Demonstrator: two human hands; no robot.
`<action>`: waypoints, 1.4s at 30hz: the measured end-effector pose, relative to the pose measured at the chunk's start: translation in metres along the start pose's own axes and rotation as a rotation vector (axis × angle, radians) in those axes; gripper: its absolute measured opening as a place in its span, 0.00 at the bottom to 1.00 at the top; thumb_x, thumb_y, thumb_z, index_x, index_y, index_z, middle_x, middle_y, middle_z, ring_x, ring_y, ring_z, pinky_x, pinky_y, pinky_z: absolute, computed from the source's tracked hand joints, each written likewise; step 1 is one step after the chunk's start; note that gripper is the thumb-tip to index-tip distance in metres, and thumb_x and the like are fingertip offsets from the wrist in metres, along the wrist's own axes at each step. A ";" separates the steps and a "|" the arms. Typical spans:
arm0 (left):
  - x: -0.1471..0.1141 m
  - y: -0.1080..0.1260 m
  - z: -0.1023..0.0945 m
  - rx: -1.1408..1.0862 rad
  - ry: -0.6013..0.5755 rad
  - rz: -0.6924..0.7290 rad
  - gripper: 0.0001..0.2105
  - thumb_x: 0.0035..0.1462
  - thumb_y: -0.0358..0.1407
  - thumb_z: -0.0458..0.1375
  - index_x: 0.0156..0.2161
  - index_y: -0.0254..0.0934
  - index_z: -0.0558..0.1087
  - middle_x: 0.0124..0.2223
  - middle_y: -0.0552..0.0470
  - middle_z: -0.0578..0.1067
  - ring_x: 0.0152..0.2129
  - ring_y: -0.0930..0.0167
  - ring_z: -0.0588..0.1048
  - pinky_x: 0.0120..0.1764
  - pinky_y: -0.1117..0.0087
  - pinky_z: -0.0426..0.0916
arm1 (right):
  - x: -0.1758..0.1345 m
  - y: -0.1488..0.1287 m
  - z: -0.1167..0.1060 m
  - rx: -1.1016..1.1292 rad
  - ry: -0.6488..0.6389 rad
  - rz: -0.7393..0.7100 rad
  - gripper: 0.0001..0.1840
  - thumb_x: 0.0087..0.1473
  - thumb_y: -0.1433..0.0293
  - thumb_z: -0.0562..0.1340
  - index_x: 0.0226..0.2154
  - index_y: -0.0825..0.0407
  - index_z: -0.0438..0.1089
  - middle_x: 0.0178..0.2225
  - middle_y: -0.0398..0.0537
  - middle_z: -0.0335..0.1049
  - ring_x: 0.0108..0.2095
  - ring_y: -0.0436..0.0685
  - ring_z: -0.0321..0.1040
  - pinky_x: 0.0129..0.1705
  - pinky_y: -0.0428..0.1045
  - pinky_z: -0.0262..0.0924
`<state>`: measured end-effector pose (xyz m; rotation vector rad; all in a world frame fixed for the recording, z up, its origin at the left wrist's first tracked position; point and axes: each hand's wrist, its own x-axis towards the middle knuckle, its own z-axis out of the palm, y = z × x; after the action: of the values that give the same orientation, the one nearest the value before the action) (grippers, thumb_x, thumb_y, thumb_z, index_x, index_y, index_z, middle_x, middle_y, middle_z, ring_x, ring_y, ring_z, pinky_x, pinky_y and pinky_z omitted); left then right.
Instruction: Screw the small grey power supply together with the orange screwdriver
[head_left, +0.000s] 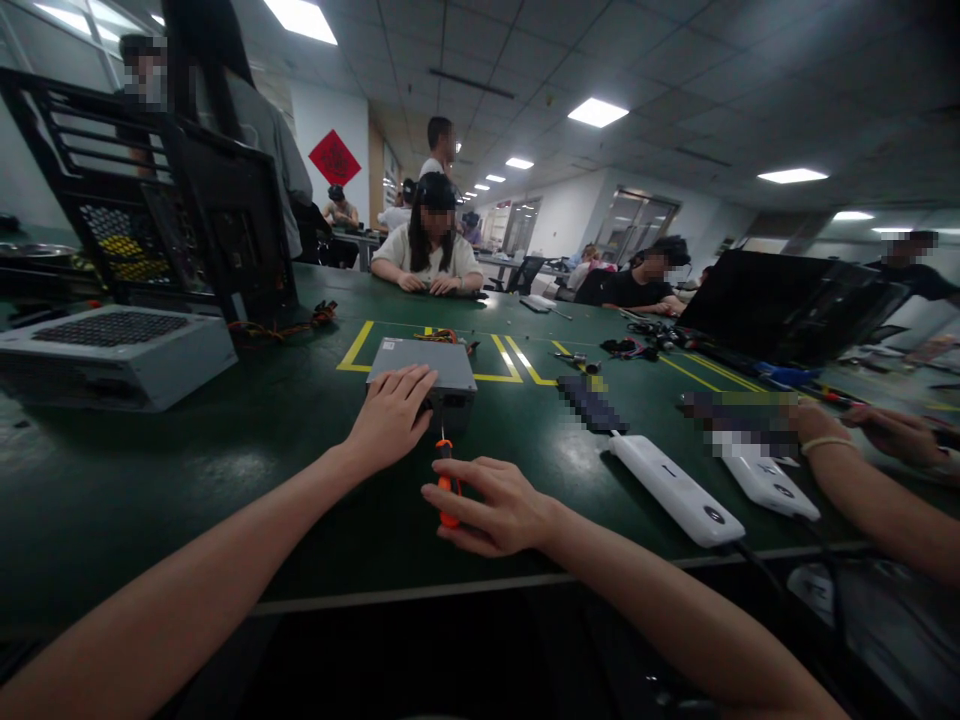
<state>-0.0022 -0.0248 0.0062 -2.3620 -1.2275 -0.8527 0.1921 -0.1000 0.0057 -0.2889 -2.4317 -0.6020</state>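
A grey computer power supply point(427, 362) lies on the green table in front of me, with its wires at the far side. On its top left part rests my left hand point(394, 410), fingers stretched flat over the upper edge. My right hand point(495, 505) holds a screwdriver point(448, 500) with an orange and black handle between thumb and fingers. The screwdriver's shaft points away from me at the near face of the power supply. Whether its tip sits in a screw is too small to tell.
Another power supply point(112, 350) and an open black computer case point(172, 200) stand at left. White power banks point(675, 490) lie at right, beside a co-worker's arms point(870, 470). A black case point(787, 300) stands further right. A person point(427, 240) sits opposite.
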 end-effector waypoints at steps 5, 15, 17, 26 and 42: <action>0.000 0.000 -0.001 -0.007 0.000 0.003 0.22 0.55 0.34 0.49 0.57 0.36 0.59 0.58 0.43 0.63 0.55 0.60 0.61 0.53 0.56 0.54 | 0.000 0.000 0.003 0.057 0.065 0.048 0.17 0.55 0.59 0.57 0.39 0.56 0.60 0.41 0.56 0.71 0.29 0.50 0.70 0.29 0.44 0.63; 0.000 0.001 -0.001 0.003 0.003 0.001 0.22 0.55 0.34 0.50 0.56 0.35 0.60 0.58 0.43 0.63 0.55 0.61 0.60 0.54 0.57 0.53 | 0.000 0.000 0.001 -0.002 -0.014 -0.006 0.17 0.56 0.62 0.55 0.45 0.55 0.61 0.44 0.57 0.68 0.33 0.50 0.69 0.32 0.44 0.63; 0.000 0.002 -0.002 0.006 0.000 0.005 0.22 0.55 0.34 0.50 0.56 0.35 0.60 0.58 0.43 0.63 0.54 0.61 0.61 0.54 0.57 0.53 | 0.000 0.000 0.002 0.028 0.020 0.018 0.16 0.56 0.60 0.56 0.40 0.56 0.61 0.42 0.57 0.70 0.30 0.49 0.69 0.30 0.44 0.63; 0.000 0.001 0.001 0.008 0.009 -0.002 0.22 0.55 0.34 0.50 0.56 0.36 0.59 0.58 0.43 0.63 0.54 0.60 0.61 0.54 0.57 0.53 | 0.002 0.000 -0.001 0.010 -0.009 -0.005 0.19 0.58 0.63 0.53 0.49 0.55 0.59 0.45 0.58 0.67 0.36 0.52 0.69 0.33 0.46 0.64; 0.000 0.001 0.000 0.012 0.009 0.003 0.22 0.55 0.34 0.50 0.56 0.35 0.60 0.58 0.43 0.63 0.55 0.61 0.60 0.54 0.57 0.53 | 0.003 0.000 -0.001 -0.007 0.045 -0.006 0.17 0.56 0.62 0.56 0.45 0.56 0.61 0.43 0.58 0.69 0.32 0.51 0.69 0.30 0.45 0.63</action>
<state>-0.0017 -0.0255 0.0059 -2.3480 -1.2214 -0.8517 0.1906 -0.1003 0.0081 -0.2680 -2.3883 -0.6138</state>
